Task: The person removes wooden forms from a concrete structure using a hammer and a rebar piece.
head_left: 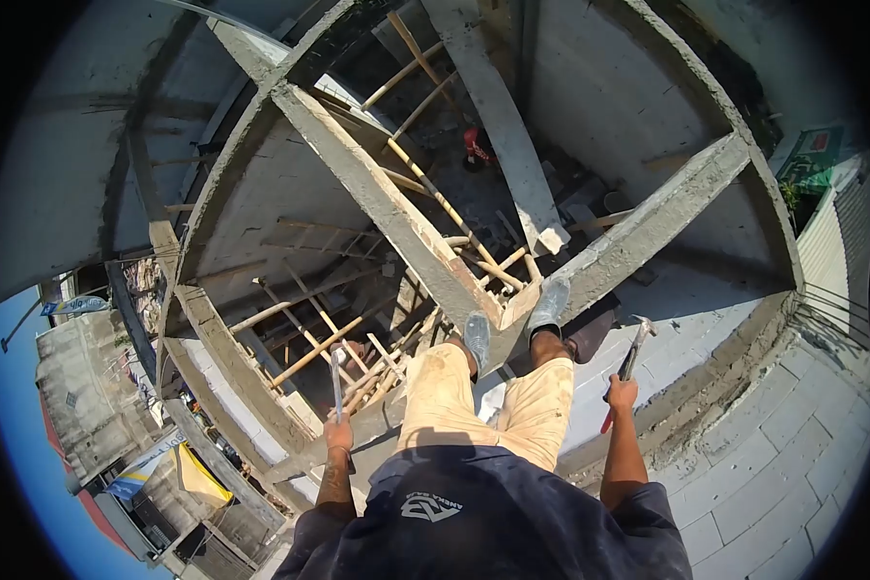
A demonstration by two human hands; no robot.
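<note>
My right hand (pixel 622 391) is closed around a claw hammer (pixel 634 354), its metal head up and a red handle end below the fist. On the other side, my left hand (pixel 338 432) grips a long grey metal tool (pixel 337 382) that points upward; its exact kind I cannot make out. Both hands are held out beside my body. Below me, my grey shoes (pixel 477 338) stand on concrete beams (pixel 498 340) where they meet.
Narrow concrete beams (pixel 387 213) cross over deep open rooms. Bamboo poles (pixel 435 188) and timber lie below the beams. A person in red (pixel 475 147) is down inside. Light block walls (pixel 783 445) stand at the right; rebar ends (pixel 836 314) stick out there.
</note>
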